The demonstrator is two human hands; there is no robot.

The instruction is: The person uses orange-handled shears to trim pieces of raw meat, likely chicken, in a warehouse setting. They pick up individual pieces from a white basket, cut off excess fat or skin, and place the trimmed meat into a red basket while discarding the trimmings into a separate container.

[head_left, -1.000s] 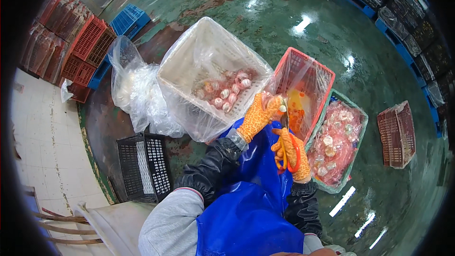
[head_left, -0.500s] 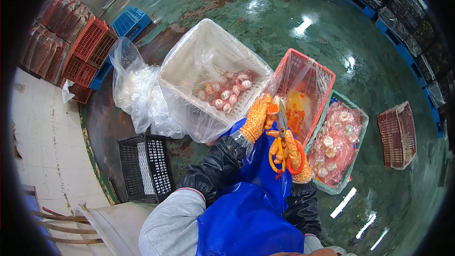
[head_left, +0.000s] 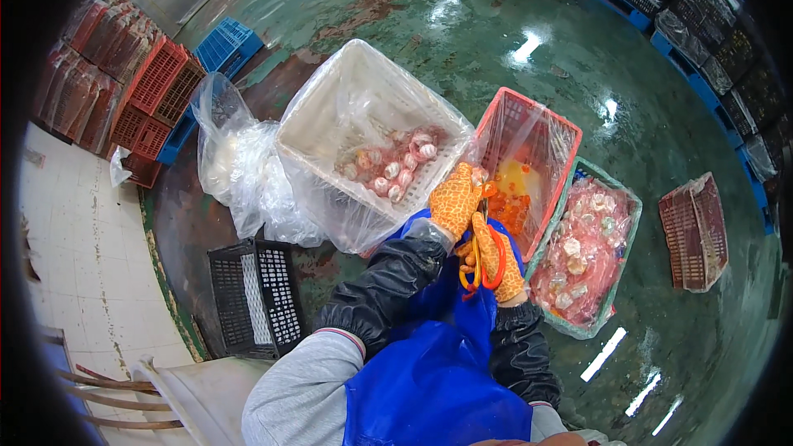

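My left hand (head_left: 453, 201), in an orange patterned glove, grips a small pale-and-orange item (head_left: 481, 180) above the front of the red lined crate (head_left: 567, 134). Just below it, my right hand (head_left: 498, 260) is closed on orange-red scissors (head_left: 468, 281); their blades are partly hidden behind the left hand. The red crate holds orange bits (head_left: 512, 215) and yellowish liquid. To its left, a white lined crate (head_left: 318, 99) holds several pinkish-white round pieces (head_left: 396, 169). To its right, a green crate (head_left: 629, 211) holds a bagged pink mass (head_left: 578, 256).
Bundled clear plastic (head_left: 239, 165) lies left of the white crate, above a black crate (head_left: 254, 297). A red-brown crate (head_left: 692, 231) stands at right. Stacked crates (head_left: 149, 83) line the left; wrapped black crates (head_left: 694, 41) on blue pallets line the right. The green floor (head_left: 537, 33) looks wet.
Both hands have drawn together. The scissors' blades, showing upright half a second ago, are now mostly behind my left hand, and my right hand has risen slightly.
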